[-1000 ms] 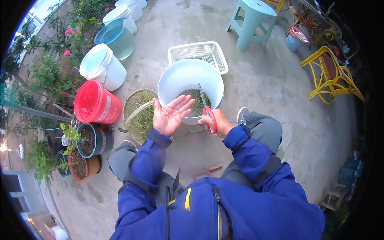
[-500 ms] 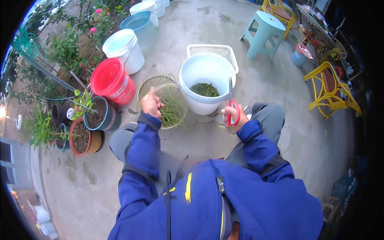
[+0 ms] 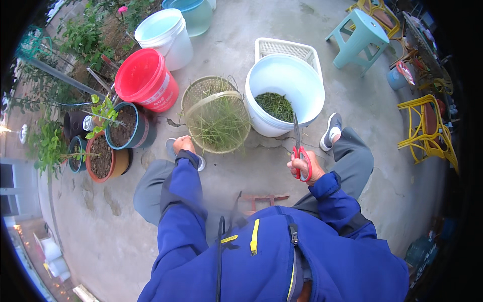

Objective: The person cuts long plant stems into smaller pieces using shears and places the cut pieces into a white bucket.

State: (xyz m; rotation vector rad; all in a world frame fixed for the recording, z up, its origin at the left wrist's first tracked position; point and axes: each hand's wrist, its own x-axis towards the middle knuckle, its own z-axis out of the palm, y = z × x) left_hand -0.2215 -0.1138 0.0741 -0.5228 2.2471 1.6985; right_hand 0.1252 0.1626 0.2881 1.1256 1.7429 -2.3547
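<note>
Right hand [image 3: 316,168] gripped red-handled scissors [image 3: 297,135], short of bucket | left hand [image 3: 184,144] near woven basket [image 3: 193,91] — couldn't tell its fingers | basket held grass [image 3: 221,123] | white bucket [image 3: 302,70] held clippings [image 3: 274,106] — pale tray [image 3: 289,49] lay behind

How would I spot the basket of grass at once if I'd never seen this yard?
On the concrete floor, find the large white bucket holding dark green clippings. Just to its left sits a round tan basket. Unlike the red bucket further left, it has mesh-like walls, an arched handle and long grass blades inside.
</note>
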